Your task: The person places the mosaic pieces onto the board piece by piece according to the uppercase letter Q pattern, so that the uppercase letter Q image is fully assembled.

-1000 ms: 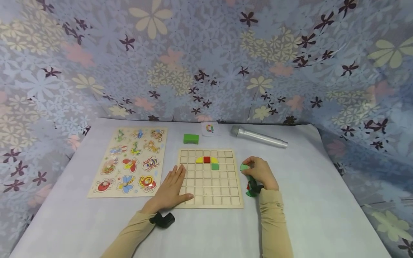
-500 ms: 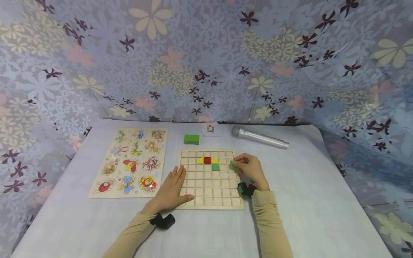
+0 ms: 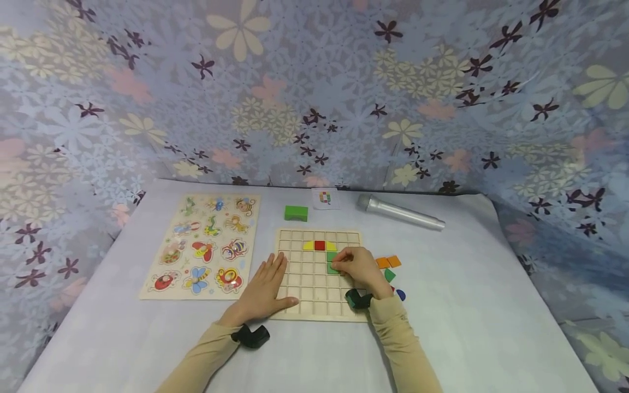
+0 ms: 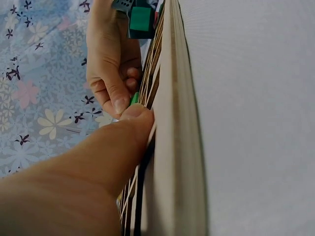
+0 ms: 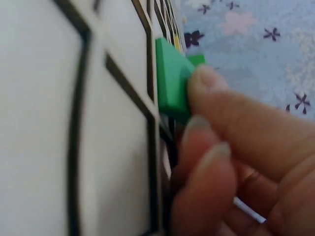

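A wooden grid board (image 3: pixel 319 312) lies in the middle of the table in the head view. Near its top, a red square tile (image 3: pixel 320 245) sits between two yellow tiles (image 3: pixel 308 246), with a green square tile (image 3: pixel 331 255) below the right yellow one. My right hand (image 3: pixel 361 267) pinches another green tile (image 5: pixel 173 81) between thumb and fingers, over the cell just below that green square. In the right wrist view this tile stands proud of the grid ridges. My left hand (image 3: pixel 262 289) rests with straight fingers on the board's left edge, its thumb (image 4: pixel 133 125) near the lower edge.
Left of the board lies an insect peg puzzle (image 3: pixel 196 256). Behind stand a green block (image 3: pixel 296 213), a small pattern card (image 3: pixel 326 198) and a silver microphone (image 3: pixel 400 212). Loose orange tiles (image 3: pixel 382 263), a green piece (image 3: pixel 390 275) and a blue piece (image 3: pixel 401 295) lie right of the board.
My right hand has carried the green tile leftward from beside the board to the cell below the placed green square. Loose tiles have come into sight behind it. My left hand stays put.
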Available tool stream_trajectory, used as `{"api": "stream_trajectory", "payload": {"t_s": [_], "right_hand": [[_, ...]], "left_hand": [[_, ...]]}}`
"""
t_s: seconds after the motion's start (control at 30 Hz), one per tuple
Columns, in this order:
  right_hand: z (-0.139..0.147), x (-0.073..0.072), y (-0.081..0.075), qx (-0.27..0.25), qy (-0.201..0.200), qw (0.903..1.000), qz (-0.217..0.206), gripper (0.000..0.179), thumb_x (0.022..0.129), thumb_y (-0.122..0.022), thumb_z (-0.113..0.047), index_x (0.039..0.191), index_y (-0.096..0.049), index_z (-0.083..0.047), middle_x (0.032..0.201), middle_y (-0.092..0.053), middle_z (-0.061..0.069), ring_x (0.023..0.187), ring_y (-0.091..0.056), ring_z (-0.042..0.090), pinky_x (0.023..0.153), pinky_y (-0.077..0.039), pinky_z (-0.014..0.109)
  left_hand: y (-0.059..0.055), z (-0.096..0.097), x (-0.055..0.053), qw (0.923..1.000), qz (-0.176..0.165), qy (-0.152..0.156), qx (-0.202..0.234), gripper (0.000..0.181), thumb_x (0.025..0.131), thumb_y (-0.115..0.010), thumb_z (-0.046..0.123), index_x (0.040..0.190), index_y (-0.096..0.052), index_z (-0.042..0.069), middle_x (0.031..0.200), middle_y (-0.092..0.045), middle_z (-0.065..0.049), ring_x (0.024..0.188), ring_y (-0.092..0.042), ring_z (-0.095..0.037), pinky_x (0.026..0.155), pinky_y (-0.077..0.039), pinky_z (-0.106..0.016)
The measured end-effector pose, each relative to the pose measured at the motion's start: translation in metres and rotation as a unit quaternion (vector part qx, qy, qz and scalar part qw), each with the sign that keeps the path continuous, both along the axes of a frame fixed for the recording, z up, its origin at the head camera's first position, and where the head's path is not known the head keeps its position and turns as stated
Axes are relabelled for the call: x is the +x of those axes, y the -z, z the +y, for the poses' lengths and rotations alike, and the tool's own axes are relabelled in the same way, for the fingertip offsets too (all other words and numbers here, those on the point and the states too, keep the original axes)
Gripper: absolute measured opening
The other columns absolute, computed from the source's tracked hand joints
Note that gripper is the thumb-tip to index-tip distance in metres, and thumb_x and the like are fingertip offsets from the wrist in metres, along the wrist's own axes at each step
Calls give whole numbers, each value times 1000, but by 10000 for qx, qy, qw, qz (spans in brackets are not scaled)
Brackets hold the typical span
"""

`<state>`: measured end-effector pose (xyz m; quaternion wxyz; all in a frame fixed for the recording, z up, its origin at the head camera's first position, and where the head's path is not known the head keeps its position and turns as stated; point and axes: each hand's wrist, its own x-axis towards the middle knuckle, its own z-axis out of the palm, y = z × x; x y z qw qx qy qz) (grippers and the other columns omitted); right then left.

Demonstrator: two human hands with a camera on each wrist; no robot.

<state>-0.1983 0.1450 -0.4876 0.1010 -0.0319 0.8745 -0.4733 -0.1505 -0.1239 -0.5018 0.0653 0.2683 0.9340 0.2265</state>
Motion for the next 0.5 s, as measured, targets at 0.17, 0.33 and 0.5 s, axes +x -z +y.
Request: {"api": "stream_trajectory", "payload": {"t_s": [0.17, 0.33, 0.5], "right_hand": [[0, 0, -1, 301, -22, 9989, 365, 9, 83, -76, -17, 83, -71, -10, 69, -63, 1, 62, -52, 11, 60, -43, 24], [20, 3, -5, -595, -205, 9977, 236, 16, 91, -67, -10, 103, -68, 0, 84, -65, 12, 58, -52, 11, 52, -45, 22], [79, 7, -6, -1083, 423, 9929, 235, 32, 93, -62, -11, 120, -61, 7, 92, -64, 9, 60, -56, 6, 51, -47, 20]], "left_hand": [[0, 3, -4, 9995, -129, -29, -296, 98, 90, -59, 53, 152, -12, -6, 162, -4, -22, 150, 0, -39, 123, -8, -52], [0, 2, -2, 9992, -280, -82, -279, 98, 90, -59, 54, 152, -11, -6, 162, -3, -22, 151, 1, -38, 123, -6, -51], [-1, 4, -2, 9993, -237, -86, -273, 98, 90, -59, 52, 153, -11, -6, 162, -4, -22, 151, 1, -38, 123, -6, -51]]}}
